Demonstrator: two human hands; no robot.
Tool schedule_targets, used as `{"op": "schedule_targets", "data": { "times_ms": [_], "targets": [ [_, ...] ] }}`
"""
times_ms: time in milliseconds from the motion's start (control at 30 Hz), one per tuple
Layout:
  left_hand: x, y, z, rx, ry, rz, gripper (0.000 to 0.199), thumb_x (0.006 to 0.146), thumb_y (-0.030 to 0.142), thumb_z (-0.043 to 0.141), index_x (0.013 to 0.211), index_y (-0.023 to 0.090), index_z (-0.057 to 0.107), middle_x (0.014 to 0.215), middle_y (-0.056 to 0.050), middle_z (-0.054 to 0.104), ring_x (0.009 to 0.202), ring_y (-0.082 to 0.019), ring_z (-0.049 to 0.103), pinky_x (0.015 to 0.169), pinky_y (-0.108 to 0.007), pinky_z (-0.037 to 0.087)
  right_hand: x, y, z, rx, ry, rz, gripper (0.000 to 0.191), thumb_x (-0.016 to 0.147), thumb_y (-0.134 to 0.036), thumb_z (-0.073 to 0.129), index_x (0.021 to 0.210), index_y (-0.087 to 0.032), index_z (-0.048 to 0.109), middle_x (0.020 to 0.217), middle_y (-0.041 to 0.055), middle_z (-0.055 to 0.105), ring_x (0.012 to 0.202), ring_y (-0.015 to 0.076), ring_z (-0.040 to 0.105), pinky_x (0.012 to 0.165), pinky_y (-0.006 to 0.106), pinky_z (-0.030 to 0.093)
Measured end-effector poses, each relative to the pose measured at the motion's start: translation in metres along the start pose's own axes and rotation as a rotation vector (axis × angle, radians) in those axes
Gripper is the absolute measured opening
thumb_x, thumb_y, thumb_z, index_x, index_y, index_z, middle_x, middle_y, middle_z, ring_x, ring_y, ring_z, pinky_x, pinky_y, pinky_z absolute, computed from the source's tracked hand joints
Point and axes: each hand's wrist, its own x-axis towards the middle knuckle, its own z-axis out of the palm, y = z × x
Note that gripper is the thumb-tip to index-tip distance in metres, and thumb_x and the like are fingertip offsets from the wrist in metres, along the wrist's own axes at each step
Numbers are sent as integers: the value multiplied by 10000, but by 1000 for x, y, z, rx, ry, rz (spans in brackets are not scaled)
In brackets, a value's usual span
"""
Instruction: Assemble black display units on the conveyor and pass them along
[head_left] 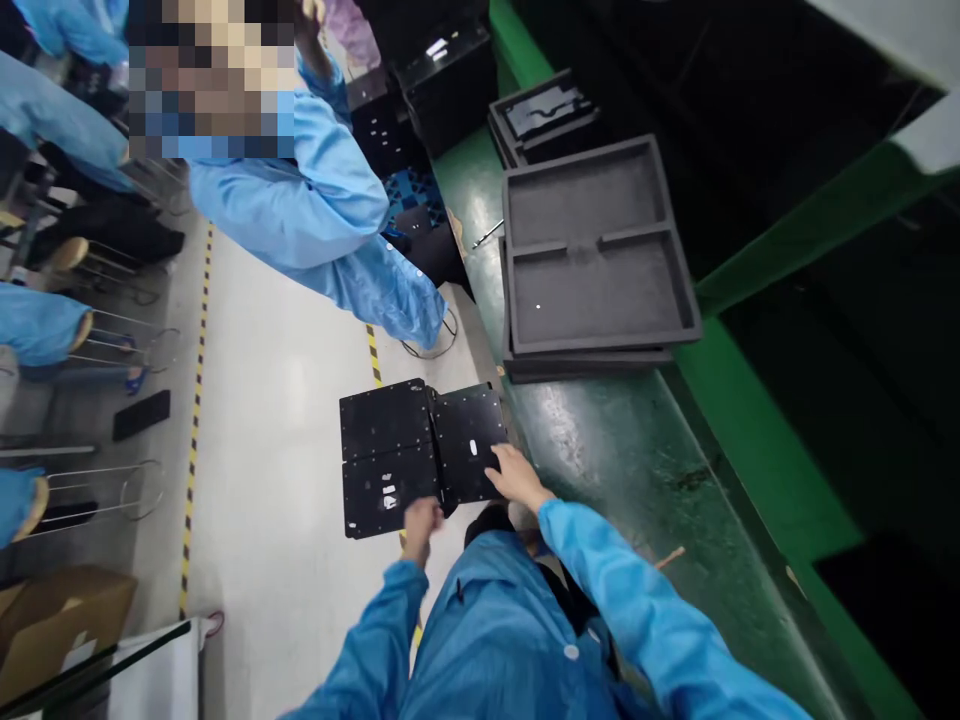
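Note:
Two dark flat panels with small screws along their edges lie side by side in front of me, the wider left panel point(388, 425) and the smaller right panel point(469, 415). White labels show on both. My left hand point(424, 525) is at the near edge of the left panel, its fingers curled; what they hold, if anything, is hidden. My right hand point(516, 475) rests its spread fingers on the near right corner of the right panel and grips nothing that shows.
Stacked dark foam trays point(600, 290) stand on the green work surface point(570, 430) at the right. A person in a blue coat point(300, 210) is ahead on the left. Stools and other people line the far left. A cardboard box point(67, 620) sits at the lower left.

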Motion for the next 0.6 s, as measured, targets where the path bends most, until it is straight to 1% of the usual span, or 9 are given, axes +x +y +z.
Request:
{"op": "schedule_targets", "data": {
  "times_ms": [33, 100, 133, 200, 267, 333, 400, 467, 600],
  "targets": [
    [-16, -9, 15, -64, -105, -81, 224, 909, 334, 653, 837, 123, 668, 754, -127, 695, 730, -276, 721, 723, -397, 602, 28, -6, -7, -74, 30, -41, 633, 984, -316, 588, 1564, -74, 512, 1652, 221, 450, 1538, 326, 412, 1273, 428, 311],
    [-37, -29, 45, -461, -449, -521, 377, 927, 506, 680, 955, 132, 640, 885, -167, 728, 815, -303, 764, 776, -436, 636, 84, -14, -20, -185, 82, -98, 663, 998, -363, 587, 1594, -94, 478, 1705, 202, 377, 1602, 353, 284, 1290, 472, 261],
    [-40, -38, 58, -619, -512, -678, 447, 911, 571, 698, 1028, 145, 625, 946, -180, 732, 876, -323, 779, 804, -459, 647, 110, -17, -26, -225, 89, -117, 668, 1004, -395, 584, 1598, -109, 479, 1715, 191, 366, 1618, 367, 237, 1294, 497, 237],
    [-31, -50, 79, -884, -529, -806, 472, 919, 623, 675, 1119, 201, 609, 1032, -171, 737, 1015, -339, 785, 891, -488, 651, 153, -19, -32, -279, 45, -130, 636, 1025, -470, 545, 1566, -137, 529, 1681, 183, 431, 1616, 384, 230, 1291, 541, 209],
    [-14, -50, 94, -1060, -512, -801, 393, 945, 588, 651, 1153, 255, 630, 1080, -144, 749, 1121, -337, 768, 969, -501, 634, 183, -18, -29, -308, -12, -104, 617, 1047, -554, 469, 1487, -145, 611, 1580, 201, 549, 1553, 392, 354, 1265, 567, 229],
    [-1, -43, 105, -1168, -503, -763, 321, 954, 503, 654, 1197, 293, 666, 1121, -121, 770, 1198, -333, 741, 1030, -519, 610, 195, -14, -22, -332, -23, -71, 650, 1035, -631, 450, 1416, -149, 660, 1486, 219, 622, 1452, 389, 478, 1229, 573, 274],
    [2, -35, 114, -1240, -488, -742, 368, 936, 441, 669, 1282, 317, 681, 1175, -112, 785, 1268, -336, 706, 1072, -549, 586, 192, -11, -13, -360, -1, -64, 689, 985, -683, 519, 1393, -148, 666, 1451, 230, 639, 1385, 389, 531, 1202, 573, 305],
    [-3, -30, 123, -1285, -473, -740, 472, 913, 440, 671, 1370, 321, 672, 1233, -119, 787, 1337, -335, 662, 1102, -559, 567, 182, -9, -7, -381, 5, -71, 720, 941, -699, 583, 1383, -137, 665, 1439, 238, 642, 1362, 395, 543, 1182, 568, 335],
    [-18, -32, 137, -1236, -462, -636, 675, 861, 559, 670, 1500, 351, 616, 1331, -117, 763, 1422, -340, 589, 1132, -567, 548, 163, -6, -5, -391, 8, -30, 766, 920, -735, 582, 1375, -124, 667, 1431, 252, 643, 1328, 400, 567, 1161, 553, 372]
  ]
}}
